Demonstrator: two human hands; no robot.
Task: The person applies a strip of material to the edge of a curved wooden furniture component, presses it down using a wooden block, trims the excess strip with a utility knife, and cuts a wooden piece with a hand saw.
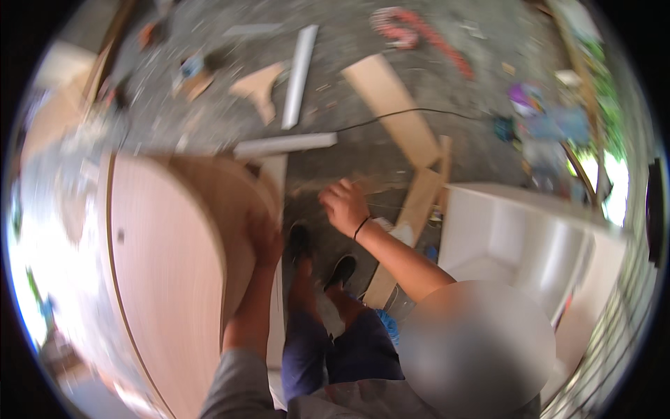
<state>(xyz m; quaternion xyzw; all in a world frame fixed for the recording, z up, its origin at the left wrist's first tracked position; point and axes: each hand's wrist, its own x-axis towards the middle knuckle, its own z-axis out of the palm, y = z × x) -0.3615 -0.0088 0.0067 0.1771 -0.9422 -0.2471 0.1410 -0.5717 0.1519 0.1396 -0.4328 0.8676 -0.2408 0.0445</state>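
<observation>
A large light-wood furniture piece [164, 244] with curved edges stands along my left side. Its flat face has a dark edge strip and a small dark spot. My left hand [265, 236] lies against its inner curved part, with the fingers bent around the wood; motion blurs them. My right hand [345, 207], with a dark band at the wrist, hangs in the air over the floor, apart from the furniture. Its fingers are loosely curled in, and no object shows in them. The palm is hidden.
A white open cabinet [509, 244] stands at right. Long wooden boards [394, 108] lie ahead, crossed by a black cable [412, 109]. White strips [300, 77], a cut wood piece [259, 87] and a red-and-white coil [426, 36] lie farther off. My feet [340, 271] are between the furniture pieces.
</observation>
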